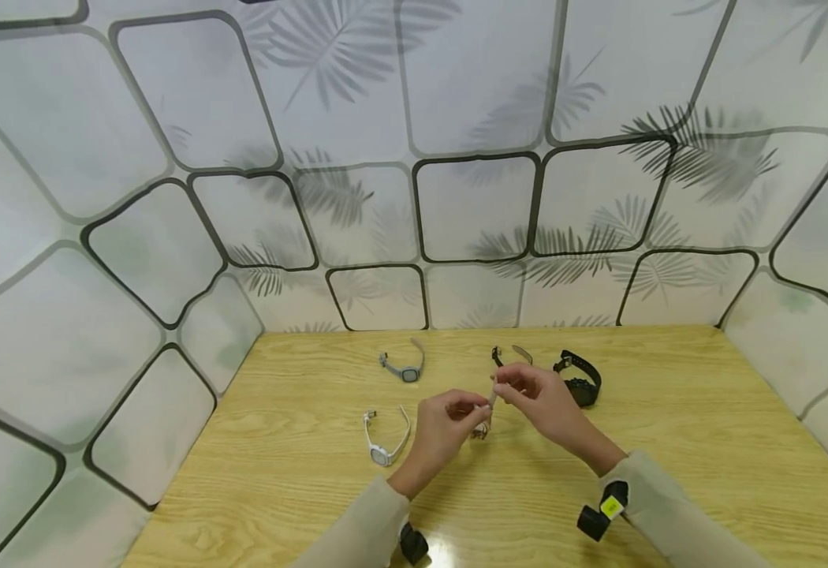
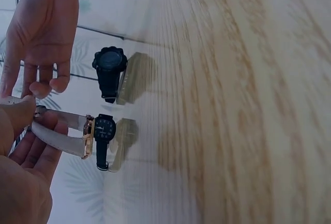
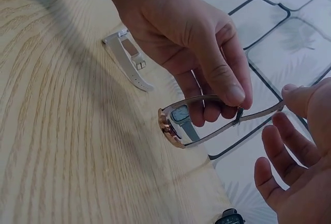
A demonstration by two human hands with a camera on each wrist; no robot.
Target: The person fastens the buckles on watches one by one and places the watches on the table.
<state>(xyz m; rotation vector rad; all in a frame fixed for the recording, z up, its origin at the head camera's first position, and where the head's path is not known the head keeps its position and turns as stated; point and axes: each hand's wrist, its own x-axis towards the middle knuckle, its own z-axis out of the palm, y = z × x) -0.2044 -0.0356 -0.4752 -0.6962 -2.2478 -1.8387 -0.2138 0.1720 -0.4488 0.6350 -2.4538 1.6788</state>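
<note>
A wristwatch with a rose-gold case [image 3: 168, 129] and a pale strap hangs between both hands, its strap bent into a loop. My left hand [image 1: 445, 426] pinches the strap close to the buckle [image 3: 238, 115], thumb on top. With thumb and fingertip, my right hand [image 1: 545, 402] pinches the free end of the strap [image 3: 266, 111], which runs out past the buckle. In the left wrist view the case hangs at the loop's far end, beyond the fingers of the left hand [image 2: 26, 193].
A white watch [image 1: 380, 455] lies left of the hands, with a grey watch [image 1: 410, 374] behind it. A small dark watch [image 1: 497, 356] lies behind the right hand, and a larger black watch [image 1: 583, 390] to its right. Patterned fabric walls [image 1: 474, 209] border the wooden table [image 1: 279, 442].
</note>
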